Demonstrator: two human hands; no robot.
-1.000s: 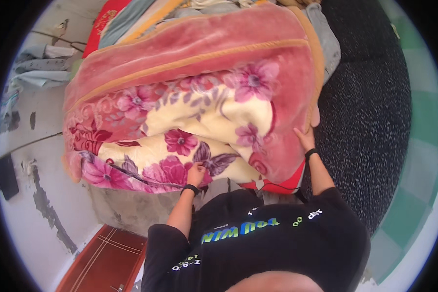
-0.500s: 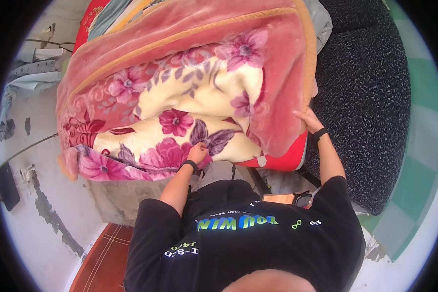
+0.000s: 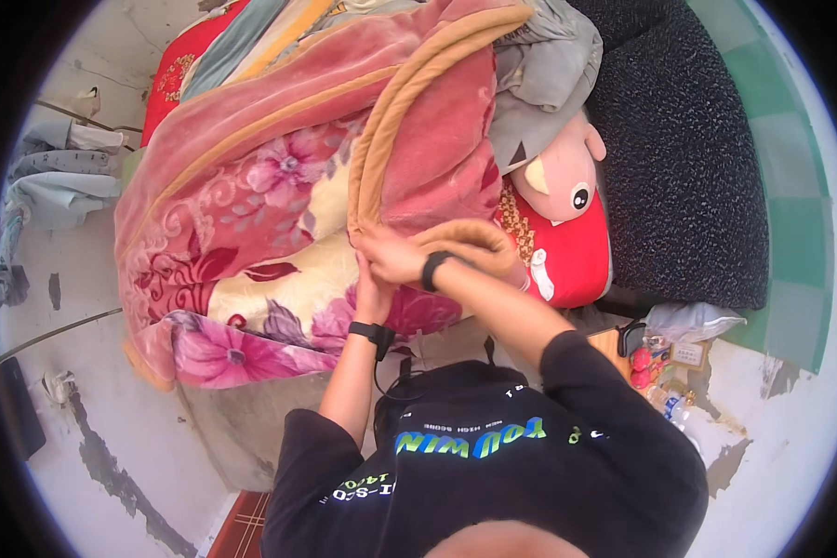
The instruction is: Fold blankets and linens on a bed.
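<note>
1. Two hands meet at one spot: my left hand (image 3: 374,290) and right hand (image 3: 395,257) come together on the thick pink plush blanket with purple flowers and a tan piped border (image 3: 270,232), which lies heaped over the bed in front of me.
2. I judge they sit there because two runs of the tan border (image 3: 381,139) converge at that point, so the edges can be gathered and kept lined up.
3. My right hand's fingers are curled tight around the bunched border; its wrist carries a black band (image 3: 431,271).
4. My left hand presses up from below with the palm against the fabric. I cannot tell how far its fingers are bent, since the right hand covers them.
5. Beside the blanket lies a pink plush pig toy (image 3: 558,177), half under a grey cloth (image 3: 549,65), resting on a red embroidered pillow (image 3: 567,251).
6. A dark speckled mattress cover (image 3: 688,167) lies further right, well apart from both hands.
</note>
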